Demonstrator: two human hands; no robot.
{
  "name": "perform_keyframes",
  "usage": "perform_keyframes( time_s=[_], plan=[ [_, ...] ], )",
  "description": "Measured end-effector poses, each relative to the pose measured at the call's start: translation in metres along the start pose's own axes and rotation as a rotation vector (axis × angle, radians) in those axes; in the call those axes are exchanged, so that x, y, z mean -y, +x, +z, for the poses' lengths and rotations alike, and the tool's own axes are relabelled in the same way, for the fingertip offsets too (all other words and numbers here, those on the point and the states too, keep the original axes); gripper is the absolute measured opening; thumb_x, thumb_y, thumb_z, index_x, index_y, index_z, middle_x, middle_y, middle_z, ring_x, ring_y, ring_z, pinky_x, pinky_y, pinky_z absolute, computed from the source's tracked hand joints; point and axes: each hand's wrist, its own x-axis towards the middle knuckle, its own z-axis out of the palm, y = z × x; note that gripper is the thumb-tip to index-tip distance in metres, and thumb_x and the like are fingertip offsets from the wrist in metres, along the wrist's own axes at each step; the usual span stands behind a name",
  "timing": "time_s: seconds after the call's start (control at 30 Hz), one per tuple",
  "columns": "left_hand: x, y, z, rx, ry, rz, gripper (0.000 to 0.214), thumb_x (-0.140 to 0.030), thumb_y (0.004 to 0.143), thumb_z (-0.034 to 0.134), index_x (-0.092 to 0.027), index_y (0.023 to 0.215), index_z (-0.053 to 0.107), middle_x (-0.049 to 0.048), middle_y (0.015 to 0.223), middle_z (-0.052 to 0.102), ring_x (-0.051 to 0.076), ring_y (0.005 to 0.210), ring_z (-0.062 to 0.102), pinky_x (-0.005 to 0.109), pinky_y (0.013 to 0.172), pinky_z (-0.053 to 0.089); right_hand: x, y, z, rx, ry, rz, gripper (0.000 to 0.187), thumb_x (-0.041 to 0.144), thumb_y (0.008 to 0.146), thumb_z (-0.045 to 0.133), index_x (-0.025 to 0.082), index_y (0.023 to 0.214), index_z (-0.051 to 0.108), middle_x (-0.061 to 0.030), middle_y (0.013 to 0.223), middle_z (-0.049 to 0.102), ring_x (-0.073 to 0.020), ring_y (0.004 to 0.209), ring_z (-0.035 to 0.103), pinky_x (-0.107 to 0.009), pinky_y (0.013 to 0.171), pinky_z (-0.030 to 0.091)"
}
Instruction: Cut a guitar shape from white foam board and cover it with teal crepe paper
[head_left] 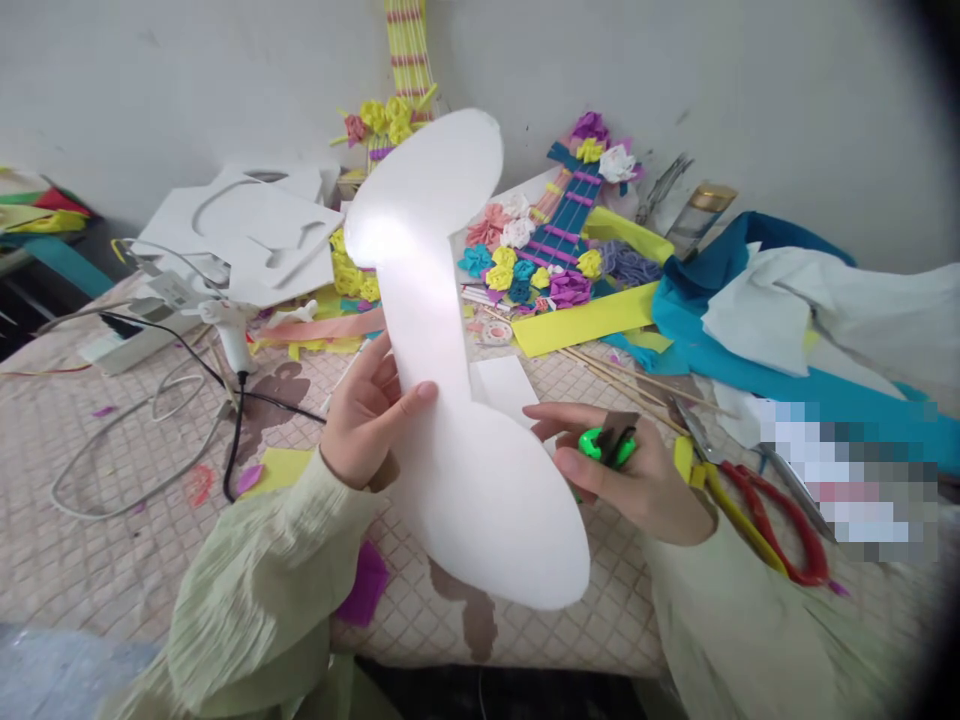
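Observation:
My left hand [367,415] is closed on a white foam board cut-out [450,380] shaped like a guitar body, gripping its narrow middle and holding it up over the table. The thumb lies across the front of the board. My right hand [622,470] sits just to the right of the cut-out's lower lobe, fingers wrapped round a green-and-black utility knife [609,444]. A small white offcut [504,385] lies on the table behind the board.
A white glue gun [231,335] with black cable lies at left beside white foam scraps [247,235]. Decorated guitar models with felt flowers [547,250] lean against the wall. Red and yellow scissors [765,510], wooden skewers, yellow felt strips and blue cloth [750,330] lie at right.

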Motion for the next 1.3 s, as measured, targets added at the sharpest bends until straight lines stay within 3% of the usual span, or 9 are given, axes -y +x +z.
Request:
perform_keyframes(
  time_s=[0.2, 0.4, 0.57, 0.73, 0.83, 1.0, 1.13, 1.2, 1.3],
  plan=[
    [0.013, 0.007, -0.003, 0.035, 0.000, -0.044, 0.060, -0.028, 0.072, 0.063, -0.019, 0.126, 0.039, 0.0091, 0.111, 0.058, 0.021, 0.097, 0.057, 0.028, 0.078, 0.047, -0.002, 0.005, -0.002, -0.127, -0.103, 0.013, 0.030, 0.029, 0.071, 0.062, 0.022, 0.101, 0.063, -0.0010, 0.081, 0.065, -0.0056, 0.047, 0.048, -0.020, 0.041, 0.041],
    [0.028, 0.014, -0.012, -0.005, 0.001, -0.251, 0.061, -0.030, 0.069, 0.064, -0.017, 0.124, 0.041, 0.0058, 0.093, 0.061, 0.016, 0.079, 0.059, 0.023, 0.063, 0.046, -0.015, 0.014, -0.010, -0.373, -0.030, 0.072, 0.028, 0.031, 0.070, 0.063, 0.018, 0.094, 0.065, 0.0014, 0.061, 0.062, -0.0069, 0.040, 0.044, -0.021, 0.037, 0.038],
    [0.028, 0.019, -0.016, 0.129, -0.017, -0.406, 0.067, -0.026, 0.059, 0.071, -0.019, 0.120, 0.044, 0.0044, 0.093, 0.059, 0.017, 0.079, 0.058, 0.023, 0.060, 0.046, -0.024, 0.019, -0.023, -0.471, 0.005, 0.056, 0.030, 0.033, 0.067, 0.064, 0.018, 0.093, 0.065, -0.0021, 0.077, 0.065, -0.0089, 0.048, 0.050, -0.021, 0.038, 0.037],
    [0.037, 0.020, -0.020, 0.193, 0.106, -0.412, 0.074, -0.027, 0.055, 0.071, -0.021, 0.121, 0.039, 0.0025, 0.091, 0.056, 0.014, 0.072, 0.058, 0.024, 0.059, 0.046, -0.026, 0.019, -0.031, -0.596, -0.109, 0.020, 0.031, 0.036, 0.071, 0.060, 0.015, 0.092, 0.063, 0.0032, 0.053, 0.052, -0.0083, 0.042, 0.045, -0.022, 0.042, 0.038],
    [0.047, 0.021, -0.022, 0.213, 0.237, -0.450, 0.078, -0.029, 0.053, 0.070, -0.020, 0.123, 0.037, 0.0013, 0.085, 0.056, 0.014, 0.065, 0.058, 0.026, 0.058, 0.047, -0.030, 0.018, -0.035, -0.667, -0.157, -0.005, 0.033, 0.039, 0.073, 0.058, 0.014, 0.094, 0.061, 0.0039, 0.051, 0.049, -0.0090, 0.044, 0.045, -0.022, 0.043, 0.039],
    [0.061, 0.024, -0.030, 0.123, 0.593, -0.271, 0.062, -0.039, 0.061, 0.064, -0.016, 0.116, 0.047, 0.0119, 0.097, 0.062, 0.023, 0.080, 0.060, 0.037, 0.067, 0.047, -0.041, 0.020, -0.040, -0.673, -0.159, -0.016, 0.030, 0.039, 0.074, 0.057, 0.017, 0.095, 0.059, 0.0047, 0.052, 0.048, -0.0082, 0.045, 0.045, -0.022, 0.045, 0.038],
    [0.049, 0.027, -0.030, 0.080, 0.725, 0.026, 0.041, -0.037, 0.071, 0.056, -0.015, 0.105, 0.056, 0.0132, 0.101, 0.062, 0.024, 0.087, 0.058, 0.038, 0.073, 0.046, -0.036, 0.023, -0.038, -0.596, 0.150, -0.102, 0.028, 0.034, 0.075, 0.057, 0.020, 0.099, 0.052, 0.0009, 0.077, 0.054, -0.0069, 0.050, 0.045, -0.021, 0.043, 0.036],
    [0.031, 0.021, -0.021, 0.147, 0.654, 0.121, 0.034, -0.034, 0.075, 0.053, -0.016, 0.103, 0.057, 0.0112, 0.099, 0.063, 0.021, 0.085, 0.059, 0.035, 0.074, 0.047, -0.026, 0.021, -0.034, -0.533, 0.312, -0.155, 0.027, 0.032, 0.076, 0.055, 0.022, 0.100, 0.048, -0.0005, 0.087, 0.053, -0.0073, 0.054, 0.046, -0.021, 0.042, 0.035],
    [0.001, -0.004, 0.006, 0.381, 0.475, 0.091, 0.032, -0.032, 0.078, 0.051, -0.016, 0.105, 0.056, 0.0105, 0.095, 0.064, 0.018, 0.083, 0.060, 0.033, 0.074, 0.047, -0.004, 0.012, -0.023, -0.437, 0.438, -0.188, 0.030, 0.029, 0.077, 0.053, 0.025, 0.105, 0.045, -0.0018, 0.093, 0.051, -0.0087, 0.059, 0.047, -0.022, 0.044, 0.036]
  ],
)
